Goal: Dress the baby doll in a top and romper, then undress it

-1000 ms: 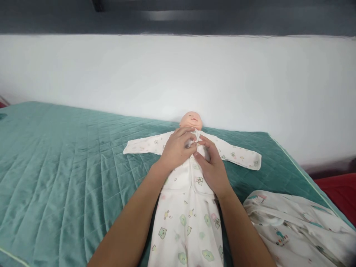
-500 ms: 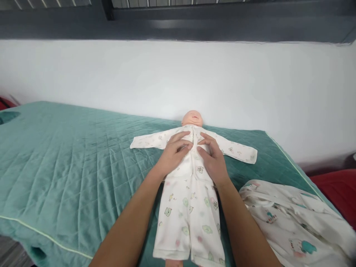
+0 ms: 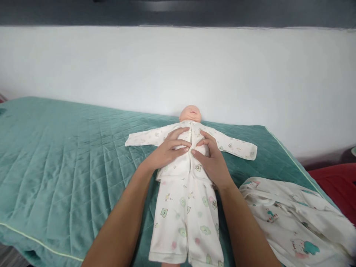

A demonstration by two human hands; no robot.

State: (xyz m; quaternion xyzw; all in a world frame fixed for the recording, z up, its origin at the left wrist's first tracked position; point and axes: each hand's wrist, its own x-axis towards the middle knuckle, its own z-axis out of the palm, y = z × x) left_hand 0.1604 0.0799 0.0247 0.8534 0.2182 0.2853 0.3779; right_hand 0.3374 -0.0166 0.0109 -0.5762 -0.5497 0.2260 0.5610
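Observation:
A baby doll (image 3: pixel 190 112) lies on its back, head toward the wall, in a white printed long-sleeved top (image 3: pixel 236 147) and matching trousers (image 3: pixel 185 222). The top's sleeves are stretched out to both sides. At the middle of its chest, my left hand (image 3: pixel 174 147) holds one side of the front opening, thumb and fingers close together on the cloth. From the other side, my right hand (image 3: pixel 211 157) grips the facing edge, its thumb tip almost meeting the left one. Any fastener under the fingertips is hidden. A bit of the doll's leg shows below a trouser hem.
A green quilted cover (image 3: pixel 83 167) spreads under the doll and far to the left. Crumpled white printed cloth (image 3: pixel 289 218) lies at the right, beside my right forearm. Behind the doll's head stands a white wall (image 3: pixel 167 66). Something red (image 3: pixel 333 185) is beyond the right edge.
The view has tilted slightly downward. My thumbs have come closer together at the front opening and sit a little lower on it. The doll lies as before.

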